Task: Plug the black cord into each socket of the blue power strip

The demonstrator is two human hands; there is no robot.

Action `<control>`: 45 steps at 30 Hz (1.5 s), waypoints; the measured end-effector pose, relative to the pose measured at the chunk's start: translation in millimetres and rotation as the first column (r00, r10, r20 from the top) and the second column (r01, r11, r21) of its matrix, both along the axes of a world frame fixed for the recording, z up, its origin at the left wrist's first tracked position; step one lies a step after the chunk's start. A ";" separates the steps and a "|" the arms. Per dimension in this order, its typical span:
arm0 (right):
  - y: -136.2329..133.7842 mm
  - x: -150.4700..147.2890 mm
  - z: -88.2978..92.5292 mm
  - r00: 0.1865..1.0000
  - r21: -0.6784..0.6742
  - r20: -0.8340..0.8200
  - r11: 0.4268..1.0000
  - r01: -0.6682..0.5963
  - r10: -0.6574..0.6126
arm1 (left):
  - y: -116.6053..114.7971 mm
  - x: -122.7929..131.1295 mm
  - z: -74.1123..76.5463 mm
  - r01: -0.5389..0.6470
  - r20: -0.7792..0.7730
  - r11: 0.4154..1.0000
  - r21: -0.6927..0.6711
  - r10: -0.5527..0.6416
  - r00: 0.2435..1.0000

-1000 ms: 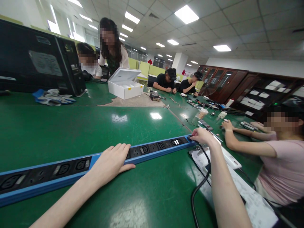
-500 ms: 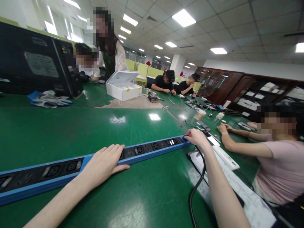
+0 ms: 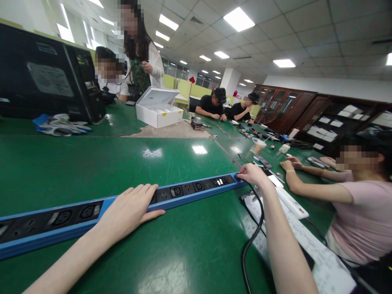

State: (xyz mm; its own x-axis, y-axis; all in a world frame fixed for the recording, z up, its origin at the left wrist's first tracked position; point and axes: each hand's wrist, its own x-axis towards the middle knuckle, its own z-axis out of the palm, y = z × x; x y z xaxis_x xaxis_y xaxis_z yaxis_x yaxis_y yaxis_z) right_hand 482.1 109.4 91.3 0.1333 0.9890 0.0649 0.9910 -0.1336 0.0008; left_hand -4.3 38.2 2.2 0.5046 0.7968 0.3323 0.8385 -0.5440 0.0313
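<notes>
Little changed: right hand (image 3: 253, 174) still pinching black cord (image 3: 262, 212) at far end of power strip (image 3: 186, 190) on table (image 3: 199, 245); left hand (image 3: 131, 208) still draped across strip, seemingly steadying it, cannot tell if fingers grip

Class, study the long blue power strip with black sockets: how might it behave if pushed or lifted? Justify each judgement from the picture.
The long blue power strip would probably feel stiff, since its visible length runs straight. Its low, flat-sided shape makes rolling unlikely. Pushed, it might slide, as the glossy green tabletop looks smooth.
</notes>
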 end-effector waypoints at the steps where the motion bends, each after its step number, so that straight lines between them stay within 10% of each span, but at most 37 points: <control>1: -1.0 -0.5 0.8 1.000 0.000 -0.015 1.000 -0.001 0.001 | -0.1 0.2 -0.1 -0.001 0.005 1.000 0.003 0.001 1.000; 11: -23.6 -16.0 14.8 0.956 -0.040 -0.289 0.998 0.043 -0.053 | -0.4 -1.0 -0.4 0.010 -0.008 1.000 0.004 -0.010 1.000; 22: -5.2 -12.0 2.9 1.000 0.041 0.007 0.999 0.014 -0.014 | 0.0 -3.5 -0.4 0.007 -0.017 1.000 0.029 -0.006 1.000; 45: 4.1 -12.6 -5.0 0.997 0.030 0.079 1.000 0.004 -0.006 | 8.2 -4.7 -2.5 0.016 0.011 1.000 0.012 -0.016 1.000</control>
State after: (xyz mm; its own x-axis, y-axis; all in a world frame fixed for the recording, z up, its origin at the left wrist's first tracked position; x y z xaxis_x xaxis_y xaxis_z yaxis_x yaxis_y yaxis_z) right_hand 469.5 113.5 86.3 0.1316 0.9858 0.1043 0.9874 -0.1398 0.0749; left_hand -9.0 46.4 -0.3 0.5134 0.7845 0.3479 0.8293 -0.5578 0.0341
